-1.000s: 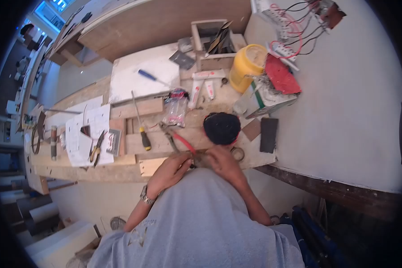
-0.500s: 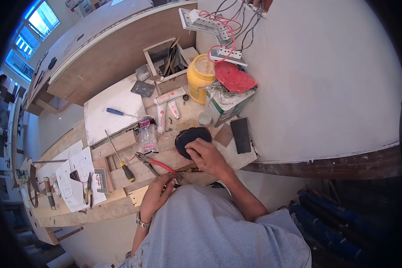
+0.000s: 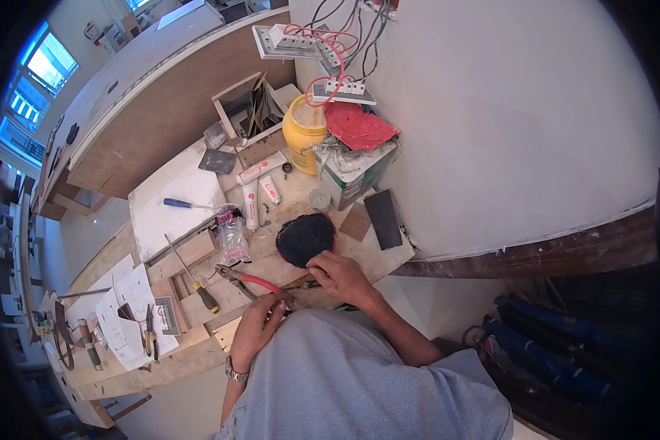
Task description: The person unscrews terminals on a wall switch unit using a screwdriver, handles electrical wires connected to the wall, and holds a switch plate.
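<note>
My right hand has its thumb and fingers pinched together at the lower right edge of a round black thing with a red rim. What lies in the pinch, if anything, is too small to see. Close to my body at the bench edge is my left hand, its fingers curled together; whatever they may hold is hidden. The red-handled pliers lie just beyond its fingertips, jaws pointing away to the left. A clear plastic packet rests left of the black thing.
Screwdrivers and white tubes lie on the bench. A yellow tub and a square tin stand at the back, beneath wired socket plates hanging at the wall. Papers are at left.
My right hand has drawn back from over the black thing to its near edge, uncovering more of it. My left hand stays by the pliers. The view has shifted slightly.
</note>
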Demonstrator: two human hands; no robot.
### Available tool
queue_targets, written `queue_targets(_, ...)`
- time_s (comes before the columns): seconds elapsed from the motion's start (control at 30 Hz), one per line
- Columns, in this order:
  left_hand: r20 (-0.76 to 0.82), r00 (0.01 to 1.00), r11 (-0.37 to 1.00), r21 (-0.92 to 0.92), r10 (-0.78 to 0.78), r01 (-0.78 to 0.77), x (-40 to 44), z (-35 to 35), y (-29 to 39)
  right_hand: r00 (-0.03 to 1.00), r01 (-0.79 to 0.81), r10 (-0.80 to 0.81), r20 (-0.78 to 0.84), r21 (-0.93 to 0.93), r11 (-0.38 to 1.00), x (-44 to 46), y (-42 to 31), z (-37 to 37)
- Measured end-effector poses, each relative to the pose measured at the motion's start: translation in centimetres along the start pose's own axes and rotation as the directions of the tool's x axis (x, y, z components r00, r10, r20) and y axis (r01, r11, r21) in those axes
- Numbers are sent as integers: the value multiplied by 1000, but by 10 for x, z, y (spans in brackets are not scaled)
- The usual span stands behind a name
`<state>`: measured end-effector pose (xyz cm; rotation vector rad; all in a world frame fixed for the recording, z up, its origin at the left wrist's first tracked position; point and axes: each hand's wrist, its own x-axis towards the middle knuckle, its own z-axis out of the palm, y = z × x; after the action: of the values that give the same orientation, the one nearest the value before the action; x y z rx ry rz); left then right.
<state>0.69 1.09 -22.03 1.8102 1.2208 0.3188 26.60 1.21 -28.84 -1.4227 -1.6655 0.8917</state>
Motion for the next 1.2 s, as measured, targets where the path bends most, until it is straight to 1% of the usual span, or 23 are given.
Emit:
queue_targets(0.03, 5, 1000, 1000, 4, 6, -6, 0, 1, -2, 1000, -1, 1, -9, 0, 1000, 1, -1, 1)
queue_targets(0.1, -1, 1000, 1000, -8, 13, -13, 0, 3, -8, 998, 63, -63, -18, 9, 998, 4, -2, 4)
queue_targets(0.23, 21, 1000, 999, -29, -22, 23, 0, -1, 1, 998, 65, -65, -4, 7, 998, 9, -6, 7)
queue_targets(0.3, 19, 1000, 999, -27, -23, 24, -1, -1, -1, 992, 127, -127, 9, -26, 992, 11, -5, 8)
queue_targets(0.43, 14, 1000, 1000, -8, -12, 12, -1, -1, -2, 992, 121, -119, 41, -42, 992, 11, -4, 10)
queue_targets(0.5, 42, 998, 998, -19, -51, 52, -1, -5, 6, 991, 130, -129, 42, -31, 991, 9, 1, 15)
queue_targets(0.53, 24, 996, 996, -29, -84, 85, 1, -4, 4, 988, 135, -133, 76, -12, 991, 10, 1, 15)
queue_targets(0.6, -15, 1000, 1000, 14, -10, 11, -3, -1, -10, 988, 149, -148, 51, -8, 989, 8, -1, 14)
queue_targets(0.63, -55, 997, 998, 1, -61, 61, -5, -2, -12, 980, 167, -168, 107, 21, 986, 7, -3, 14)
queue_targets(0.7, -60, 998, 997, -73, 6, -11, -10, -3, -17, 990, 129, -125, 66, -70, 989, 8, -7, 12)
queue_targets(0.73, -93, 995, 996, -85, -38, 30, -18, -2, -22, 983, 147, -141, 116, -46, 988, 5, -10, 13)
queue_targets(0.8, -87, 994, 994, -95, -66, 57, -26, -2, -36, 989, -41, 57, 139, -114, 993, 6, -12, 16)
queue_targets(0.83, -106, 990, 992, -104, -89, 78, -33, -1, -42, 985, -29, 47, 169, -108, 994, 6, -12, 20)
queue_targets(0.9, -136, 983, 986, -127, -120, 103, -46, 1, -54, 966, 31, 10, 259, -155, 987, 5, -12, 30)
queue_targets(0.93, -150, 979, 984, -135, -138, 118, -53, 3, -62, 960, 41, 2, 280, -150, 988, 6, -16, 36)
queue_targets(1.0, -199, 962, 981, -94, -188, 172, -69, 7, -77, 927, 67, -19, 375, -114, 991, 9, -27, 45)
queue_targets(1.03, -206, 959, 979, -100, -197, 180, -75, 8, -82, 922, 71, -23, 386, -110, 991, 12, -33, 48)
queue_targets(1.1, -365, 874, 947, -120, -321, 298, -85, 11, -89, 895, 188, -100, 434, -165, 968, 22, -42, 52)
queue_targets(1.13, -446, 835, 946, -168, -324, 278, -86, 11, -96, 893, 196, -107, 438, -164, 967, 26, -44, 57)
queue_targets(1.17, -450, 833, 947, -169, -322, 274, -87, 9, -101, 884, 218, -115, 453, -183, 958, 29, -46, 62)
queue_targets(1.2, -548, 759, 936, -212, -351, 280, -85, 7, -106, 877, 241, -122, 464, -206, 948, 32, -47, 67)
